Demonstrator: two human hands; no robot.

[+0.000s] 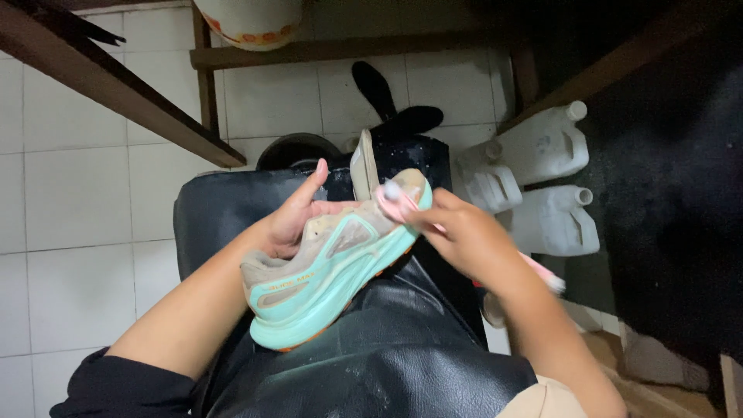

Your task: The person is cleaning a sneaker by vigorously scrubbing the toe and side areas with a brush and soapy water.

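A dirty beige sneaker (333, 259) with a thick turquoise sole and orange tread rests on my lap, over a black apron (387, 356). My left hand (298, 213) holds the sneaker from behind, fingers spread along its upper. A pink-handled brush (396, 195) is gripped in my right hand (464, 236); its head presses on the toe of the sneaker and the handle end sticks out past my wrist. A second shoe's pale sole (362, 164) stands upright just beyond the sneaker.
Three white plastic jugs (542, 178) lie on the tiled floor at the right. A black sock or insole (387, 104) lies ahead, near a dark round basin (298, 151). Wooden furniture legs (116, 85) cross the upper left.
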